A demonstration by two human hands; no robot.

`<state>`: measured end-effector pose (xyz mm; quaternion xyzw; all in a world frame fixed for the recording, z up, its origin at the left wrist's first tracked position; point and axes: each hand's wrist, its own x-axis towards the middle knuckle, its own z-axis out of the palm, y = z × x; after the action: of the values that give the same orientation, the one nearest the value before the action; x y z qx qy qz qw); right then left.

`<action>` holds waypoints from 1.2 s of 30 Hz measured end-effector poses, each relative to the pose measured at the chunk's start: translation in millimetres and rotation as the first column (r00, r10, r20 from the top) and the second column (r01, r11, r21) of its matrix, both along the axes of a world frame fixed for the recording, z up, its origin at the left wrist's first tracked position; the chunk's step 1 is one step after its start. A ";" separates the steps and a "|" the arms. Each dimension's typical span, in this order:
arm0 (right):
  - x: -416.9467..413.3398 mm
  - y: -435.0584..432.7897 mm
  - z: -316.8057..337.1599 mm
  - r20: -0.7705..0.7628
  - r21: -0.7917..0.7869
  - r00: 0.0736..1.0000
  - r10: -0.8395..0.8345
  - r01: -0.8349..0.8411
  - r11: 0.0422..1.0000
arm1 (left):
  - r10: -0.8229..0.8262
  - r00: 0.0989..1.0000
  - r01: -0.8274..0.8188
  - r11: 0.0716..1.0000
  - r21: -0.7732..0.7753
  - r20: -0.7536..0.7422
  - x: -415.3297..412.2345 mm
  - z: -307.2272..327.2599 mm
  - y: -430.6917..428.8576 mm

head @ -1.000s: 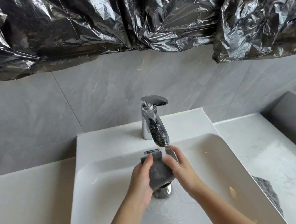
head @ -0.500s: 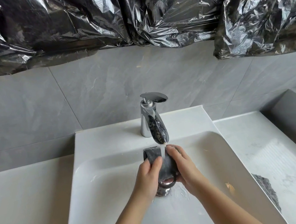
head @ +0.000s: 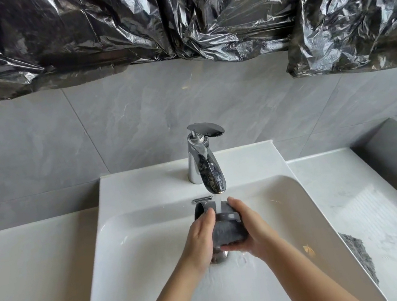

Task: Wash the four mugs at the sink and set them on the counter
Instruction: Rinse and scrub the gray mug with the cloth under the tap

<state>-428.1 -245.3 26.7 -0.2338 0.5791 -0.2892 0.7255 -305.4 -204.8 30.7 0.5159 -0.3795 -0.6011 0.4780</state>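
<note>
You've got the mug (head: 226, 232) in both hands over the sink (head: 153, 234), right under the tap (head: 206, 164). It's grey and speckled, lying on its side w/ the mouth pointing away from you toward the back of the basin and the handle on top. The water stream (head: 218, 202) lands on it just by the handle.

Your L hand (head: 200, 240) wraps the left side, curled round the body, thumb up near the rim. Your R hand (head: 251, 230) cups the right side and underneath, fingers (head: 234, 245) curled below the base end. So both sets of fingers are closed round the mug, not spread. The mug sits above the drain (head: 219, 256), which your hands partly hide. The basin floor round the drain is wet.

The worktop (head: 380, 200) on the R side has a grey speckled thing (head: 358, 255) at the sink's edge, mostly cut off by the rim; can't tell what it is. Behind is a grey tile wall (head: 111, 127), w/ black plastic sheeting (head: 171, 12) hung across the top.
</note>
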 end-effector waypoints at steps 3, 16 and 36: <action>2.9 0.2 -4.2 -0.104 -0.084 0.994 -0.014 0.005 0.996 | 0.054 0.998 -0.055 0.996 0.064 0.027 0.4 1.5 -3.5; 8.4 16.1 -19.3 -0.590 -0.642 0.798 -0.125 -0.370 0.672 | 0.216 0.970 -0.122 0.835 0.537 -0.115 -10.5 -0.3 -9.9; 11.1 27.3 -16.5 -0.487 -0.803 0.860 -0.149 -0.374 0.465 | -0.169 0.810 0.162 0.985 0.062 0.562 18.9 4.6 5.8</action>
<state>-417.0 -218.0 10.2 -0.6765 0.4939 -0.4236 0.3449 -286.5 -199.1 35.2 0.6383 -0.5440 -0.4629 0.2872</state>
